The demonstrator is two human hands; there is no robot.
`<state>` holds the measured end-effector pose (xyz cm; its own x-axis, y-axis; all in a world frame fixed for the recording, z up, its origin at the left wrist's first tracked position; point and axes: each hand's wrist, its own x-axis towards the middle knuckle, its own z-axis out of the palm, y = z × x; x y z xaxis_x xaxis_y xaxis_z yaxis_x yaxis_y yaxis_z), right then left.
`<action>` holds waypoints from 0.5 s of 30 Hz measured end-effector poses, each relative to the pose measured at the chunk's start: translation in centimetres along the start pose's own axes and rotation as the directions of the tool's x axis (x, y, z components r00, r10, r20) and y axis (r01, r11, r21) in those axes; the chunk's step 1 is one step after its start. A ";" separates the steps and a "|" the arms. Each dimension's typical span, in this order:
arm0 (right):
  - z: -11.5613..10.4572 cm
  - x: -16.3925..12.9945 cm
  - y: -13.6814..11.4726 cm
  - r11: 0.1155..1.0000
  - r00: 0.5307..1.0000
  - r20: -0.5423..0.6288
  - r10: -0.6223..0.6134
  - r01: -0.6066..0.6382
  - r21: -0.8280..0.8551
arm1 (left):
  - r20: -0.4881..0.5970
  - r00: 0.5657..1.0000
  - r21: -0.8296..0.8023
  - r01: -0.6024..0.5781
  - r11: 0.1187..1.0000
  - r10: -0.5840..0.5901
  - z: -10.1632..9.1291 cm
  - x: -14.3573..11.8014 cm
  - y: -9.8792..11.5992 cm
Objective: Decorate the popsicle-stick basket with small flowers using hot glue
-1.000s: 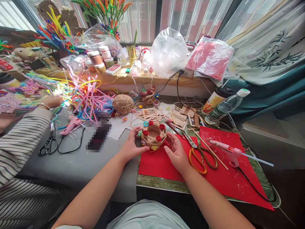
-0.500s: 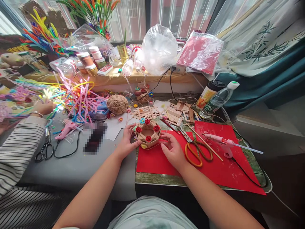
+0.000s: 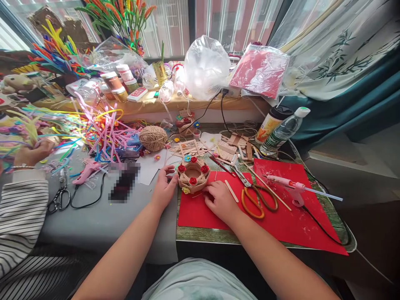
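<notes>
The twine-wrapped basket point(image 3: 193, 175) — ringed with small red paper roses and one blue flower — sits on the counter point(image 3: 103, 216) at the back edge of a red paper sheet point(image 3: 281, 221). The left hand point(image 3: 163, 188) presses its fingers to the basket's left side; the right hand point(image 3: 220, 199) rests curled at its lower right, the grip loose, holding nothing. Orange-handled scissors point(image 3: 254, 198), a pink glue gun point(image 3: 289, 185) and a twine ball point(image 3: 153, 138) lie near. The labels on the green-labelled bottle point(image 3: 283, 132) and the cup beside it are too small to read.

Rough twine-wrapped basket point(image 3: 193, 174); matt red paper sheet point(image 3: 281, 225); glossy plastic bag point(image 3: 204, 66); smooth wooden sticks point(image 3: 231, 191).
</notes>
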<state>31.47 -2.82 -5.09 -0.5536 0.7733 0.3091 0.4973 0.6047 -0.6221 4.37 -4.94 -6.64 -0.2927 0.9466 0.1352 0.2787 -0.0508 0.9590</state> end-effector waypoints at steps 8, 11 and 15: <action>-0.3 -0.2 0.2 0.968 0.995 0.097 -0.015 0.038 -0.246 | -0.083 0.996 -0.020 -0.046 0.999 0.044 -0.3 0.5 0.9; -0.8 -0.2 0.4 0.986 0.999 0.009 -0.031 0.032 -0.162 | -0.100 0.993 -0.021 -0.060 0.998 0.058 -0.2 0.3 1.3; -2.1 -0.1 1.3 0.977 0.917 -0.348 0.196 -0.151 0.153 | -0.111 0.990 0.033 -0.080 0.996 0.083 -0.1 -0.4 1.8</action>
<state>33.55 -1.66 -4.44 -0.1777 0.8939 0.4116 0.4666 0.4447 -0.7645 4.89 -5.49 -4.95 -0.3687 0.8978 0.2411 0.3311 -0.1155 0.9365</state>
